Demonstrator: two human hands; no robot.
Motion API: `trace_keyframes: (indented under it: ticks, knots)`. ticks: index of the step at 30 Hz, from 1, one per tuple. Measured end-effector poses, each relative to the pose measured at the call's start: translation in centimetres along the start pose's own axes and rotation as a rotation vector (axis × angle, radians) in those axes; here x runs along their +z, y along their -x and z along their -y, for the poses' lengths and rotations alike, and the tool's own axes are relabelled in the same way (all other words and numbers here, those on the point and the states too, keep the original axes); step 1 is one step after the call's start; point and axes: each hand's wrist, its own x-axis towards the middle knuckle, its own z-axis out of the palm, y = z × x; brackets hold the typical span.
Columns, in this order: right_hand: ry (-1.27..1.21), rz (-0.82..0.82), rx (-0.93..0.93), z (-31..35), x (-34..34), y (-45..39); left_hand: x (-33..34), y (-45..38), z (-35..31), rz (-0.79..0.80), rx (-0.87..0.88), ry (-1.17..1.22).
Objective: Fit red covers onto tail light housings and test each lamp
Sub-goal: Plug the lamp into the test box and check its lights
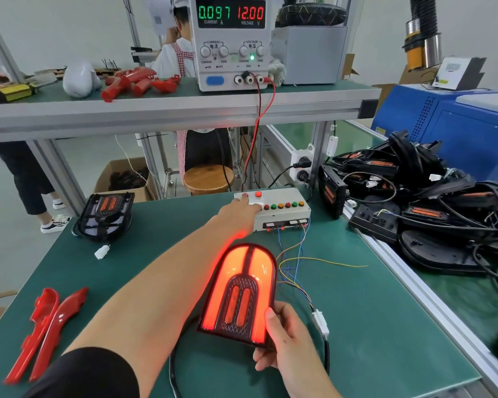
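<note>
The tail light [239, 294] sits low at the centre of the green bench [371, 326], tilted up toward the camera and glowing red through its fitted cover. The right hand [285, 337] grips its lower right edge, thumb on the lit face and fingers curled underneath. A black cable runs from under the lamp to a white plug [320, 323] at 3 o'clock of it, where thin coloured wires [293, 271] lead up to the switch box [282, 209] at 12 o'clock. The left hand [242, 209] reaches across the lamp to that box, fingers stretched out flat and pressing on its top near the red buttons; it holds nothing. At 10 o'clock of the lamp a bare black housing [107, 215] lies on the bench with its own white connector beside it. At 9 o'clock lie 2 red covers [45, 331], side by side. At 2 o'clock a heap of black housings [414, 193] with tangled cables fills the next bench. On the shelf [156, 110] above stands a power supply [232, 43] reading 0.097 A and 12.00 V, its red and black leads hanging down toward the box, and more red parts [135, 81] lie to its left
</note>
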Motion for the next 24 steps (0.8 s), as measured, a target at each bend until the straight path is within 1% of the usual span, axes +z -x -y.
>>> trace_keyframes:
  ticks: [2, 5, 8, 12, 16, 19, 24]
  knots:
    - [0.003, 0.004, -0.007, 0.0, 0.0, 0.0, -0.5, -0.3, -0.4, -0.054, 0.023, -0.095]
    - [0.002, -0.008, 0.0, 0.1, 0.0, 0.0, -0.7, -0.8, -1.7, -0.115, 0.068, -0.056]
    - [0.005, -0.009, 0.008, 0.2, 0.0, 0.0, -0.6, -1.6, -3.3, -0.066, 0.113, 0.097]
    - [0.013, 0.008, 0.0, 0.4, 0.0, 0.1, -0.6, -3.1, -4.7, -0.01, 0.135, 0.128]
    - [-0.001, 0.003, 0.004, 0.5, -0.1, 0.2, -0.4, -4.4, -5.6, 0.037, 0.127, 0.071]
    - [-0.011, 0.01, 0.009, 0.7, -0.1, 0.2, -0.4, -5.0, -5.7, 0.044, 0.126, 0.018]
    - [-0.016, 0.022, 0.022, 0.8, -0.2, -0.1, -1.1, -5.2, -5.3, 0.025, 0.198, -0.13]
